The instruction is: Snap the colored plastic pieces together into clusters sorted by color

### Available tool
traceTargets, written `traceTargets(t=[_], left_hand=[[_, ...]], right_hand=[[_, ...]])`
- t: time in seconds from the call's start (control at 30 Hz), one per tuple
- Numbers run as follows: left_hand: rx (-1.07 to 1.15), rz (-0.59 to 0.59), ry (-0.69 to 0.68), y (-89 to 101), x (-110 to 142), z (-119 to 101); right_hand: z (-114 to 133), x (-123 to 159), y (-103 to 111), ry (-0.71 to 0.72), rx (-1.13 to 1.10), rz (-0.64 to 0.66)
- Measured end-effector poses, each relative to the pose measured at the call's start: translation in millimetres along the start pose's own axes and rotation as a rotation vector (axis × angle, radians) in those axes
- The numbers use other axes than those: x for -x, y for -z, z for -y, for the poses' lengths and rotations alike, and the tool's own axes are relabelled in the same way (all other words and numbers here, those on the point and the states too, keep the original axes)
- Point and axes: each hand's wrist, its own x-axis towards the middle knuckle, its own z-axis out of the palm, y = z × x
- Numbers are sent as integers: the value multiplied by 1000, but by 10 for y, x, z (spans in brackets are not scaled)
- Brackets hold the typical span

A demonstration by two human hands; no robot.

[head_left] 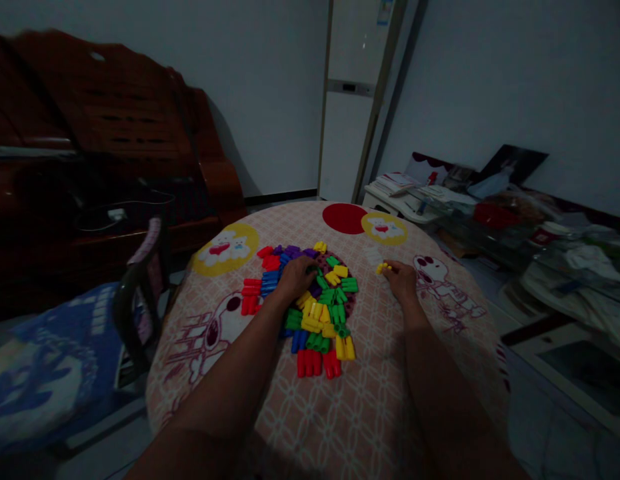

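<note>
A pile of plastic building blocks (315, 317) in red, blue, green, yellow and purple lies in the middle of the round table. My left hand (296, 277) reaches into the far part of the pile, its fingers curled downward beside green and purple pieces. What those fingers hold, if anything, is hidden. To the right of the pile, my right hand (403, 281) pinches a small yellow building block (383, 268) just above the tablecloth. Red blocks (310, 363) lie at the pile's near edge, and blue blocks (270, 283) lie left of my left hand.
A patterned cloth (375, 400) covers the table. On the left stand a chair (135, 300) and a wooden sofa (115, 127). A tall white cabinet-like unit (350, 133) is at the back. Along the right wall, a glass-topped stand (440, 213) is cluttered with papers and bags.
</note>
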Motion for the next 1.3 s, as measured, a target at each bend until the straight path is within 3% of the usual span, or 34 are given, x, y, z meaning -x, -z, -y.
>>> traceTargets(t=[0.23, 0.4, 0.57, 0.73, 0.87, 0.97, 1.07, 1.2, 1.3], left_hand=[[27, -10, -52, 48, -1, -198], [-70, 21, -50, -119, -38, -432], [-77, 103, -15, -252, -96, -382], [77, 65, -83, -217, -98, -303], [196, 33, -102, -161, -59, -332], [353, -39, -34, -106, -36, -363], [572, -114, 47, -56, -29, -370], [760, -131, 73, -46, -28, -371], [805, -112, 40, -57, -18, -396]], right_hand=[[-5, -28, 54, -32, 7, 0], [37, -10, 49, -48, -21, -8], [55, -5, 44, -42, -63, -96], [332, 52, 41, 190, 26, -196], [653, 218, -108, 292, -51, 1], [816, 370, -269, 287, -172, 227], [892, 496, -403, 248, -300, 369], [928, 575, -519, 67, -466, 461], [929, 520, -505, -15, -509, 423]])
